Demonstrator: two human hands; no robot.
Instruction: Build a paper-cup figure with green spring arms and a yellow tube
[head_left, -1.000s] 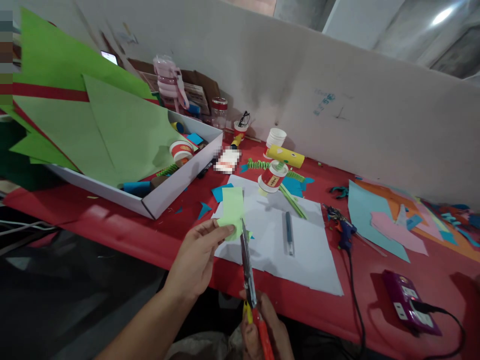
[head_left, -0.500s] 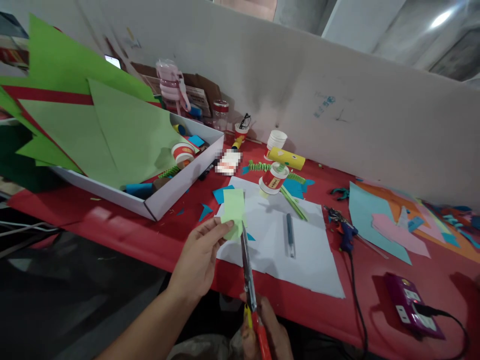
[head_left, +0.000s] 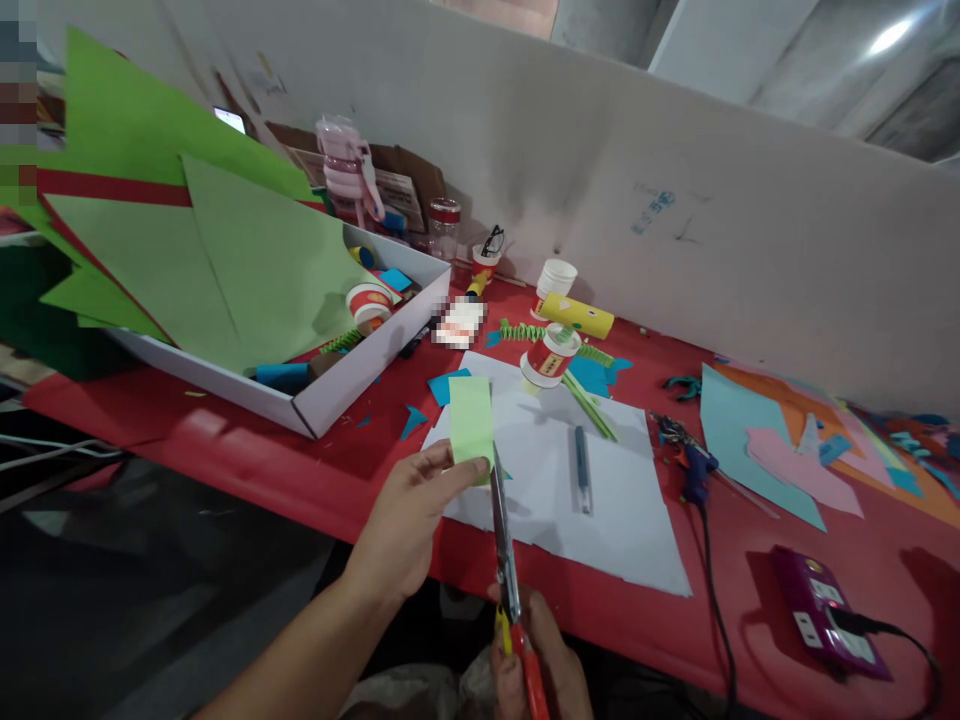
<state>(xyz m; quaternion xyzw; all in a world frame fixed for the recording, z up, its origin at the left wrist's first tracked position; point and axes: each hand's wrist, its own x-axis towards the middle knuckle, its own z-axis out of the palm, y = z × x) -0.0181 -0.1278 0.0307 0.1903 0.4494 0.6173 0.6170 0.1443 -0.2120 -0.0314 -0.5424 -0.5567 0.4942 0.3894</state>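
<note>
My left hand (head_left: 409,510) pinches a light green strip of paper (head_left: 471,410) near its lower end, thumb on top. In my right hand (head_left: 544,650) is a pair of scissors (head_left: 504,535) with red and yellow handles, its blades pointing up and away. The blade tips lie at the strip's lower right edge, beside my left thumb; whether they cut into it I cannot tell. Beneath the strip, white paper sheets (head_left: 630,540) lie on the red table (head_left: 262,455), with a capped pen (head_left: 581,470) on them.
A white box (head_left: 360,370) with green paper stands left. A paper cup figure (head_left: 551,355) with a yellow tube (head_left: 577,315) sits at the sheets' far edge. To the right are a glue gun (head_left: 694,470), coloured paper (head_left: 757,450) and a purple power strip (head_left: 825,610).
My left hand and the green strip have shifted slightly right, and the strip faces me more squarely. The scissors have also moved a little to the right.
</note>
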